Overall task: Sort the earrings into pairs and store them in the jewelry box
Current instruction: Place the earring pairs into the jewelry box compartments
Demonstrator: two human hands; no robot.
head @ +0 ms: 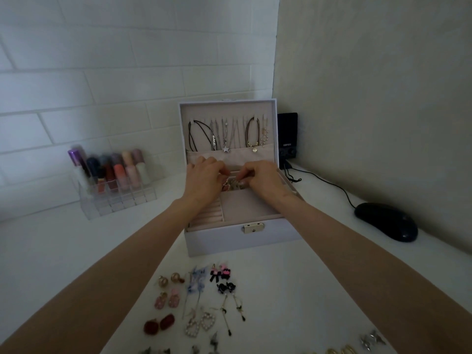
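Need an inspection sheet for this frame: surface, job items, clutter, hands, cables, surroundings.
Surface: white table, dimly lit.
Job's things: jewelry box open, necklaces hung in its lid; earrings laid in pairs in front of it.
Clutter: lipstick organizer left of the box; mouse at right; speaker behind the box.
Hands: left hand pinches a small earring over the box's rear compartment; right hand beside it, fingers curled, grip unclear.
Cables: black cable runs from the speaker to the mouse.
Surroundings: tiled wall behind, plain wall at right.

Dim, flat light; wide-angle bending at the edges, slight softness throughout.
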